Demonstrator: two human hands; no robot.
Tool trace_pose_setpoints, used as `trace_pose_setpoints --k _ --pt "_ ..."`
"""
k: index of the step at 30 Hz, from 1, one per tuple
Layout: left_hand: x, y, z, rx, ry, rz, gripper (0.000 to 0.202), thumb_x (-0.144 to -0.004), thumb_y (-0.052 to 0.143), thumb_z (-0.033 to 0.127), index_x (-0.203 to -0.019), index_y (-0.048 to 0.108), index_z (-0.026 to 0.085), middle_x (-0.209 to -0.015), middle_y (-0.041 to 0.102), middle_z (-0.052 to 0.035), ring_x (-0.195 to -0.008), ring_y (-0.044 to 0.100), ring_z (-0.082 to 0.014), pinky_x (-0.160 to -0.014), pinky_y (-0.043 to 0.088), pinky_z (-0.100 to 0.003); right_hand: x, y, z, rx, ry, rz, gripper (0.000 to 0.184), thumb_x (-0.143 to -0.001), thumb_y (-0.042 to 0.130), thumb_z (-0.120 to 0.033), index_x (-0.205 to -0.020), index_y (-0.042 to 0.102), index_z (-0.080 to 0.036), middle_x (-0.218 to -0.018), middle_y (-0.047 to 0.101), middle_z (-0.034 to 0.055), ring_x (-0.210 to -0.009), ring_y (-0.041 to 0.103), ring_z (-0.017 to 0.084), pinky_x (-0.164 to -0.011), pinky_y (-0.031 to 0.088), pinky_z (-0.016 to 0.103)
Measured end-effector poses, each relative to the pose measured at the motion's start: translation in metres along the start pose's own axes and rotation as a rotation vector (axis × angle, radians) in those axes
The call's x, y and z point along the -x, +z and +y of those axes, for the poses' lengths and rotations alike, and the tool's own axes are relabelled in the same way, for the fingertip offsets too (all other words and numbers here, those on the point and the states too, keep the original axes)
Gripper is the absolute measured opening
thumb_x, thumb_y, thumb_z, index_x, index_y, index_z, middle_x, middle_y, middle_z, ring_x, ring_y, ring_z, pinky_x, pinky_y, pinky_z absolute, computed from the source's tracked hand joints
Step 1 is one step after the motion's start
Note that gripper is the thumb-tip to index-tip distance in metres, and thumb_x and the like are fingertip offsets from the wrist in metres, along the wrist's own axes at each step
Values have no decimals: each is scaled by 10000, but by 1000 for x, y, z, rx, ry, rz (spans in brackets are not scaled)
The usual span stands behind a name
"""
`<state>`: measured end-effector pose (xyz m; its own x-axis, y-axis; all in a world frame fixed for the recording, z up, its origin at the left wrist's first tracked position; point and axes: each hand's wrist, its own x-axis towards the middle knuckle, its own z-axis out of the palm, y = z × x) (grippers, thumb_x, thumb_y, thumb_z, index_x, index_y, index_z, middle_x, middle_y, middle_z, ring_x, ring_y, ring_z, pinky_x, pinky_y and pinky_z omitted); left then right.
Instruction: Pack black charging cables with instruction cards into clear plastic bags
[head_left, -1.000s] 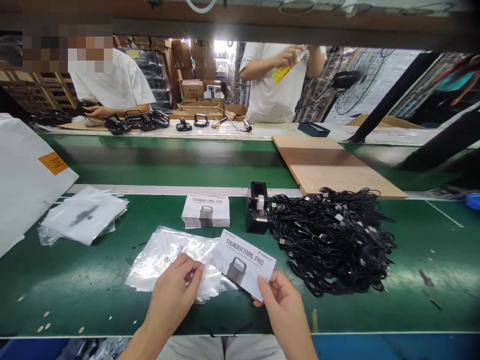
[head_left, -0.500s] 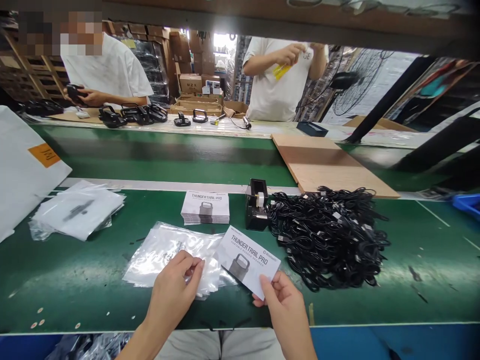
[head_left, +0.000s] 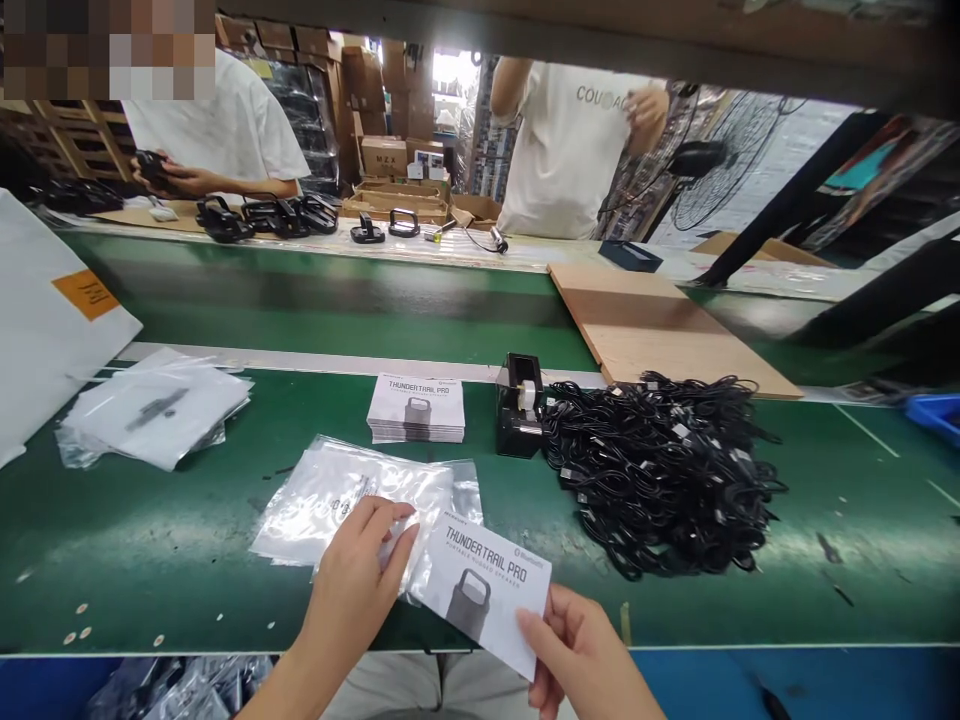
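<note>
My right hand (head_left: pixel 577 645) grips a printed leaflet (head_left: pixel 491 580), "THUNDERTRAIL PRO", between thumb and fingers at its lower right corner. The leaflet is tilted, and its left end is at the edge of the clear plastic bags (head_left: pixel 300 510). My left hand (head_left: pixel 367 560) rests over this pile, thumb and forefinger pinched on the film of a plastic bag. Whether the leaflet's left end is inside the bag I cannot tell. Behind the bags stands a neat stack of matching leaflets (head_left: pixel 417 410).
A black tape dispenser (head_left: pixel 519 430) stands beside a heap of black cables (head_left: pixel 664 480). More bags (head_left: pixel 161 405) lie at left near a white sack (head_left: pixel 52 330). A wooden board (head_left: pixel 667 325) lies across the back. Two people in white shirts stand opposite, near black handles (head_left: pixel 259 218).
My right hand has brought the leaflet down and slightly left, closer to the bags' edge. My left hand has barely moved. The person opposite at right has shifted their arms.
</note>
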<state>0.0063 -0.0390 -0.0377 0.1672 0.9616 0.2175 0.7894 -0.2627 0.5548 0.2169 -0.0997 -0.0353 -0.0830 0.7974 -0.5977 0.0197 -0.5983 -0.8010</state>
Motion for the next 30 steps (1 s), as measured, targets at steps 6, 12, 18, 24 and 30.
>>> trace_pose_setpoints --k 6,12,18,24,30 --pt "3 3 -3 -19 95 -27 112 -833 468 262 -861 556 198 -856 531 -42 -808 541 -191 -706 459 -328 -7 6 -5 25 -21 -2 379 -686 571 -516 -701 495 -145 -378 495 -54 -313 444 70 -320 367 158" --pt "3 4 -3 -90 198 -7 126 -808 528 298 -827 578 185 -801 524 -39 -741 524 -193 -659 454 -338 -9 10 -11 74 -126 4 418 -732 509 -554 -699 513 -137 -409 524 -31 -333 460 71 -361 371 166" --pt "0 -1 3 -60 180 -64 145 -845 448 257 -762 554 201 -758 526 -21 -737 521 -187 -660 440 -323 -9 10 -27 -38 -115 -88 376 -717 539 -507 -681 503 -135 -488 563 -11 -408 514 78 -432 424 181" --pt "-9 -8 13 94 108 -132 184 -849 423 364 -781 530 231 -739 514 9 -693 537 -150 -612 449 -252 -40 49 -46 227 -335 76 86 -729 544 -226 -736 588 -153 -612 597 -15 -460 518 90 -419 370 181" --pt "-17 -2 1 68 79 -159 225 -831 424 421 -750 529 239 -719 529 21 -613 555 -128 -553 465 -216 -27 24 -69 1058 -557 349 150 -829 502 -224 -769 639 -233 -781 621 -1 -693 604 142 -581 421 216"
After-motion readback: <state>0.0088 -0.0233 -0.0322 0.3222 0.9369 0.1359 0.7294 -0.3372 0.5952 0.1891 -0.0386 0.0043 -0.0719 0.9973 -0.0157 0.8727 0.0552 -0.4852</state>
